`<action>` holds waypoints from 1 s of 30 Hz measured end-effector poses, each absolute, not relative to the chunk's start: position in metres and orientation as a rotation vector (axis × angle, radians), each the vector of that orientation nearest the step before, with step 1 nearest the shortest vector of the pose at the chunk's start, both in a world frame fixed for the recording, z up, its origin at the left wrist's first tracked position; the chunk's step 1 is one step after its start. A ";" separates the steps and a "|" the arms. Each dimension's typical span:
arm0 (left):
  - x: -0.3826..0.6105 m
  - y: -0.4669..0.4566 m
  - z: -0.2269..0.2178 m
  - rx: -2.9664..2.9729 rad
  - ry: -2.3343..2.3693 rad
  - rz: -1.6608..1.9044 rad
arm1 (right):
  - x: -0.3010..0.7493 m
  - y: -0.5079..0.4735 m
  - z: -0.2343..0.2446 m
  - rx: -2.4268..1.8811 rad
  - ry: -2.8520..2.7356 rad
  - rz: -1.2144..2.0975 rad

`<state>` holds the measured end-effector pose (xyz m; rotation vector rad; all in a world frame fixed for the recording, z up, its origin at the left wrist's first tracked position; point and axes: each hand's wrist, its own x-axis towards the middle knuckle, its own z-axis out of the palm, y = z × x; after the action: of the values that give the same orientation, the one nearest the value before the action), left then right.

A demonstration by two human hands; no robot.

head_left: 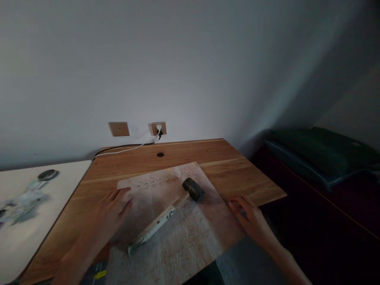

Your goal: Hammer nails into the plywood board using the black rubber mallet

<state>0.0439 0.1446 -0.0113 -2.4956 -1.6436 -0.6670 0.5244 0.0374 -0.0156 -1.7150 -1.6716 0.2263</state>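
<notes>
A hammer (192,189) with a dark head and a worn, pale-wrapped handle (154,227) lies diagonally across a wooden board (184,245). Several small nails (160,181) stand upright in a row near the board's far edge. My left hand (114,208) is at the board's left side, slightly blurred, fingers stretched over its edge and thumb apart. At the right edge rests my right hand (249,215), its fingers loosely bent with a gap showing between them and the thumb. Neither hand touches the hammer.
The board lies on a wooden table (237,170) against the wall. To the left, a white table (68,186) carries a roll of tape (48,174) and crumpled plastic (28,202). Cables (130,148) run to a wall socket (157,128). A dark green cushion (320,154) is at right.
</notes>
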 end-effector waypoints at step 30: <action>0.068 0.166 -0.039 -2.575 -1.701 -0.869 | 0.483 0.026 -0.029 -1.849 -1.787 0.153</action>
<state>0.0679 0.1662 -0.0388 -2.5750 -1.7013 -0.8686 0.4830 0.0262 -0.0288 -1.8488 -1.7870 0.1531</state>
